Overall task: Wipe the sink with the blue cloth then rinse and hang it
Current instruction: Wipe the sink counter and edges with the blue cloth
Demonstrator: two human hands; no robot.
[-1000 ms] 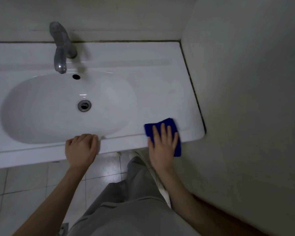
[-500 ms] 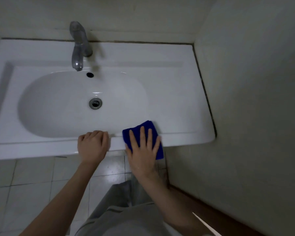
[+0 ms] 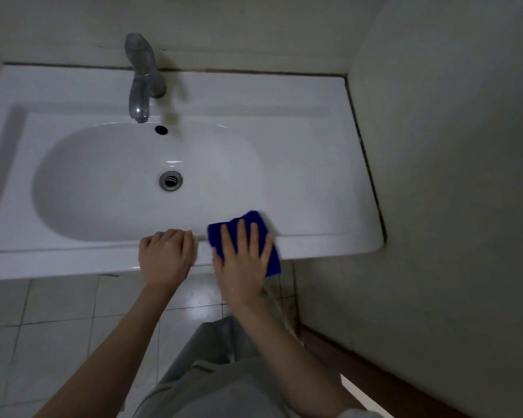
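A white sink with an oval basin fills the upper half of the head view. A folded blue cloth lies on the sink's front rim, right of the basin. My right hand presses flat on the cloth with straight, spread fingers. My left hand rests on the front rim just left of the cloth, its fingers curled over the edge. A chrome tap stands at the back, over the basin. The drain sits in the basin's middle.
A plain wall closes off the right side, right against the sink's end. Pale floor tiles show below the sink. My grey trouser leg is at the bottom centre.
My right hand has slid the cloth leftward along the front rim, from near the right corner to beside my left hand. My left hand has stayed on the rim.
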